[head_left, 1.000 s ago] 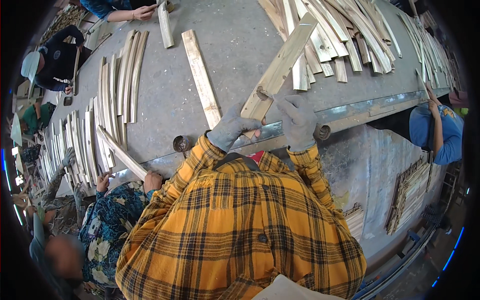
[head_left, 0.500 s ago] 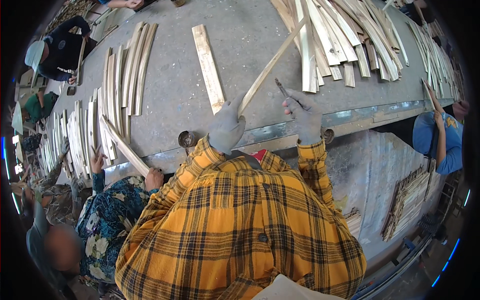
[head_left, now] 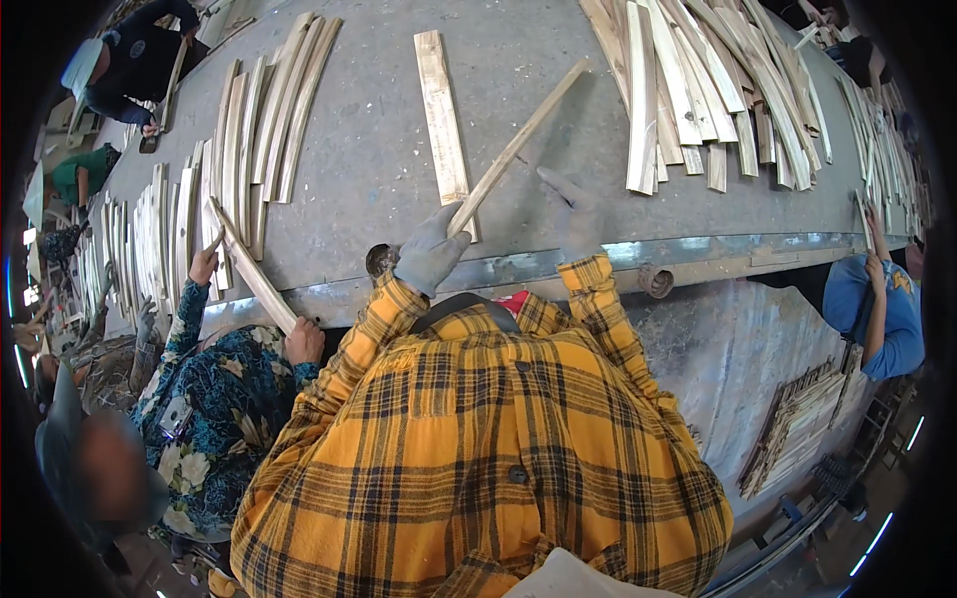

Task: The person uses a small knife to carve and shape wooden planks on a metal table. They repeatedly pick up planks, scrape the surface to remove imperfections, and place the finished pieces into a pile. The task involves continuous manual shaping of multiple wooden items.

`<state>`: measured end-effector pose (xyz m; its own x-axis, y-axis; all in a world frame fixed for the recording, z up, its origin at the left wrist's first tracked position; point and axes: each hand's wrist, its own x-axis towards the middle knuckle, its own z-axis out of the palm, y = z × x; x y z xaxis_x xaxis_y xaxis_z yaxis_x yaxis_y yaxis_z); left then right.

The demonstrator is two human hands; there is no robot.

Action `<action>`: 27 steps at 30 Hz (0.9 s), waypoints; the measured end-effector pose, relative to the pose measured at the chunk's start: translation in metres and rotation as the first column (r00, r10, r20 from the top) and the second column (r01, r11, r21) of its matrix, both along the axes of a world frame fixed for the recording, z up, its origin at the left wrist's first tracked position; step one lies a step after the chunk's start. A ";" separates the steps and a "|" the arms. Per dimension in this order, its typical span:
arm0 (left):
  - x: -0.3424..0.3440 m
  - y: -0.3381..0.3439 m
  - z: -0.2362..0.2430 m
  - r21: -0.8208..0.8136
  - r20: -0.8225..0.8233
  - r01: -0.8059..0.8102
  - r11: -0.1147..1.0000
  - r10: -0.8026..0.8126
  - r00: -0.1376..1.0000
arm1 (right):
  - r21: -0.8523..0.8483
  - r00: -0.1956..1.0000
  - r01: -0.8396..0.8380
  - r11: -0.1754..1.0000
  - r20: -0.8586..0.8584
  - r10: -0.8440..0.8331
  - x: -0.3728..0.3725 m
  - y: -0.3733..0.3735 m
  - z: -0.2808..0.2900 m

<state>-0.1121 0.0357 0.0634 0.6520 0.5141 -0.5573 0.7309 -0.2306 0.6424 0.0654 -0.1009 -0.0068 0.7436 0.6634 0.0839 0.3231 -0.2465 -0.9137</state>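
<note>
A narrow wooden strip [head_left: 523, 140] slants up and away to the right from my gloved left hand [head_left: 431, 254], which is closed on its near end. My gloved right hand [head_left: 576, 214] is blurred by motion, to the right of the strip. From its fingers a slim, dark-tipped tool like a small brush [head_left: 528, 162] points left toward the strip's edge; whether it touches is unclear. A wider wooden slat [head_left: 444, 115] lies on the table beyond my left hand. A small brown-stained cup [head_left: 380, 260] hangs at the table edge beside that hand.
Wooden slats lie in a stack [head_left: 688, 90] at far right and in rows [head_left: 284, 120] at left. Another stained cup [head_left: 655, 282] is at the metal table edge [head_left: 698, 249]. A co-worker in a floral sleeve [head_left: 229, 399] holds a slat [head_left: 249, 264] close on my left.
My right hand has moved left with the tool, bringing its tip near the strip. The strip has tilted further right and lower. The view has shifted slightly.
</note>
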 end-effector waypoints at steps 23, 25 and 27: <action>-0.003 -0.004 -0.025 0.116 0.100 0.049 0.992 -0.061 0.993 | -0.130 0.972 -0.142 0.981 0.170 0.163 0.008 -0.007 -0.010; -0.006 0.000 -0.025 0.065 0.104 0.041 0.997 -0.048 0.993 | -0.066 0.961 -0.157 0.985 -0.242 0.137 0.013 -0.011 -0.003; -0.015 0.003 -0.023 0.030 0.107 0.030 0.999 -0.033 0.994 | -0.118 0.762 -0.129 0.985 -0.647 0.023 0.022 -0.013 0.007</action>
